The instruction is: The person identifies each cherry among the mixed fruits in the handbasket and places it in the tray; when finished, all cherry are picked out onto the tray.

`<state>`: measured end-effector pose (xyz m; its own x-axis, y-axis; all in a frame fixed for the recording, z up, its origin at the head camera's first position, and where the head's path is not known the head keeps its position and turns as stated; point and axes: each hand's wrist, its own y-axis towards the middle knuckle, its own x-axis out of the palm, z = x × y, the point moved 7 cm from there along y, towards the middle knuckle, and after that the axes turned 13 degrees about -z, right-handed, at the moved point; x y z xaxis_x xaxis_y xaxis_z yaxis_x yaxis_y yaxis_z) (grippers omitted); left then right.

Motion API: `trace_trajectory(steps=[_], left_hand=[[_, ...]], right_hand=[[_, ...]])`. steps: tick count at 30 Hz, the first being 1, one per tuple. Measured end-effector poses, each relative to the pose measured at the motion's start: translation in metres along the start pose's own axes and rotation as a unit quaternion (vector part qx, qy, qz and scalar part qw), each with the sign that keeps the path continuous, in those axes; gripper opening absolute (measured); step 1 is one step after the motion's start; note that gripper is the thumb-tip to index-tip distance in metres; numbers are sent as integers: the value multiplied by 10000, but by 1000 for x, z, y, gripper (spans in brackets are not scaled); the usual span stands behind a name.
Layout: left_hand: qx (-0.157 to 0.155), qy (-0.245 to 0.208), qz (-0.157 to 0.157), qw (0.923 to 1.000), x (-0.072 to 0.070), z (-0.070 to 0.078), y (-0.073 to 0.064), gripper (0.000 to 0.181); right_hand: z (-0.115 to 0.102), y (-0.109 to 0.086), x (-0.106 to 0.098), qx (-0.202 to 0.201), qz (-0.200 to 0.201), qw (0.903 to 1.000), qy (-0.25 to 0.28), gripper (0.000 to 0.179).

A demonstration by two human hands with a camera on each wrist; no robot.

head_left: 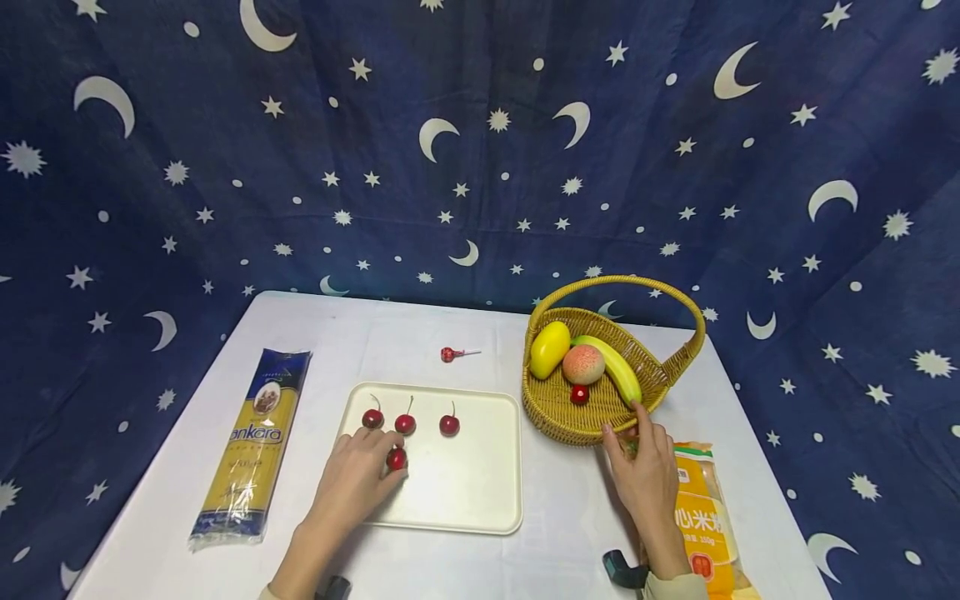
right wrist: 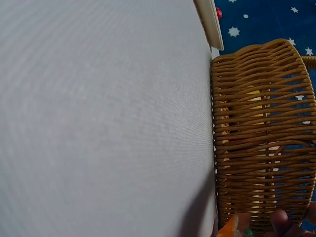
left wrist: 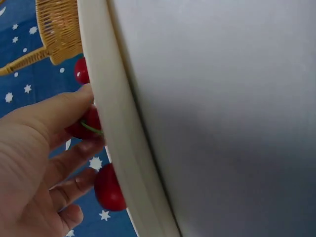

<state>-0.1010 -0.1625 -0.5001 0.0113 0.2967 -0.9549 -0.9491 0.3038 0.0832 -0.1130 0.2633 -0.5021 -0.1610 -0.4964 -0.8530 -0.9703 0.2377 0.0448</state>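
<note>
My left hand (head_left: 363, 471) reaches over the cream tray (head_left: 465, 492) and pinches a dark red cherry (head_left: 397, 458) between thumb and fingers. In the left wrist view, this cherry (left wrist: 89, 123) shows a green stem. Three more cherries with stems lie farther back on the tray, the rightmost cherry (head_left: 449, 425) standing apart. My right hand (head_left: 647, 467) grips the front right rim of the wicker basket (head_left: 551, 423) with thumb and fingertips. Inside the basket are a yellow mango-like fruit (head_left: 550, 350), a peach (head_left: 583, 365), a banana (head_left: 611, 367) and a cherry (head_left: 580, 394).
A red-wrapped lollipop (head_left: 448, 354) lies behind the tray. At the left is a long pasta packet (head_left: 251, 446). Beside my right forearm lies an orange food packet (head_left: 701, 517). The basket's tall handle (head_left: 622, 282) arches above it. A starry curtain (head_left: 480, 167) hangs behind the white table.
</note>
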Motion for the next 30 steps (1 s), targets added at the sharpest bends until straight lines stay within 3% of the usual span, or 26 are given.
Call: trace_trajectory(steps=[6, 13, 17, 30], left_hand=[[42, 290, 25, 9996, 2, 4, 0, 48], [72, 302, -26, 9995, 3, 7, 0, 53], [267, 223, -18, 9994, 2, 12, 0, 55], [990, -17, 573, 9934, -13, 34, 14, 52]], right_hand=[[1, 0, 0, -15, 43, 10000, -17, 71], [1, 0, 0, -20, 86, 10000, -17, 71], [2, 0, 0, -5, 68, 10000, -18, 71], [4, 1, 1, 8, 50, 10000, -50, 70]])
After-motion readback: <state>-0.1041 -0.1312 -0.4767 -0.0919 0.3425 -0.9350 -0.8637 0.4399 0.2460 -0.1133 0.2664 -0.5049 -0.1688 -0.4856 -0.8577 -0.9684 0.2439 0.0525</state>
